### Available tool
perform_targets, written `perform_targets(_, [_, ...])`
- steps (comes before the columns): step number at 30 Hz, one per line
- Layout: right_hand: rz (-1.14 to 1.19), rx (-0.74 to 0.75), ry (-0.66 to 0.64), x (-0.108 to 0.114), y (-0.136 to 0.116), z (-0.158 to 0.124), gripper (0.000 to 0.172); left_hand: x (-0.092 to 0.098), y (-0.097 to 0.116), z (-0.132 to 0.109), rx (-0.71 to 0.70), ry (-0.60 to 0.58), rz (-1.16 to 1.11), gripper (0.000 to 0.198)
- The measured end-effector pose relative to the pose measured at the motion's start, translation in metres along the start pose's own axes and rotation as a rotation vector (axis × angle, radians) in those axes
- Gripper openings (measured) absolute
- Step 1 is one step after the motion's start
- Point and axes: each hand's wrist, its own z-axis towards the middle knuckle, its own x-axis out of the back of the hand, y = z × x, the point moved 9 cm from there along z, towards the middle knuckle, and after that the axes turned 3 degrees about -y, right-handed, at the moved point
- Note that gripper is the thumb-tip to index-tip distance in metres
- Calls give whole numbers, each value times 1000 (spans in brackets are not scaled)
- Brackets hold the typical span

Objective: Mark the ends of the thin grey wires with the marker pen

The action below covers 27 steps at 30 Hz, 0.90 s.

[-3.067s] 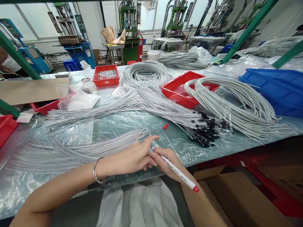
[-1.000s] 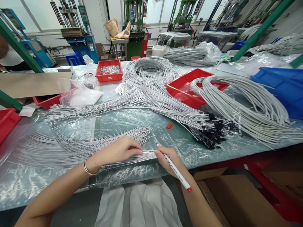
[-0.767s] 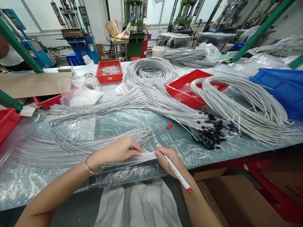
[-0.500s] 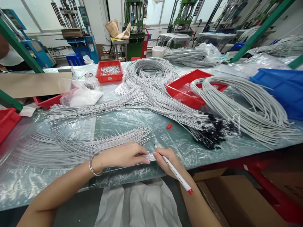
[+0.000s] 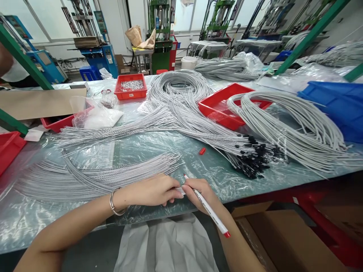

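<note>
My right hand (image 5: 203, 192) is closed around a white marker pen (image 5: 210, 210), whose red tip points up and away from me. Its fingertips meet those of my left hand (image 5: 159, 190), which pinches a small bunch of thin grey wires (image 5: 180, 190); only the short ends show between the two hands. Behind my left hand a fanned bundle of grey wires (image 5: 141, 169) lies on the plastic-covered table (image 5: 159, 145). A loose red pen cap (image 5: 202, 151) rests beyond the pen tip.
Long wires with black ends (image 5: 252, 156) spread across the middle right. A red tray of small metal parts (image 5: 131, 94), another red tray (image 5: 218, 99), coiled thicker grey cables (image 5: 300, 124) and a blue bin (image 5: 337, 109) stand further back. An open cardboard box (image 5: 272, 234) sits low right.
The fingers of my left hand have curled in more, and the wires it holds are gathered closer together. The pen has shifted slightly left and down with my right hand.
</note>
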Motion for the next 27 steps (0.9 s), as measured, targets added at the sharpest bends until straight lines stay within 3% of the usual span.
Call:
perform_targets(4, [-11, 19, 4, 0, -1, 0, 36, 3, 11, 1, -66, 79, 139, 27])
perform_targets(10, [-26, 34, 15, 1, 0, -2, 35, 1, 10, 3, -90, 93, 184, 28])
perform_targets(15, [-17, 38, 34, 3, 1, -1, 36, 3, 6, 2, -31, 56, 47, 40])
perform_targets(21, [11, 28, 33, 5, 3, -1, 36, 6, -1, 6, 2, 62, -181, 32])
perform_targets(27, [9, 41, 36, 2, 4, -3, 34, 11, 7, 6, -56, 104, 15, 38])
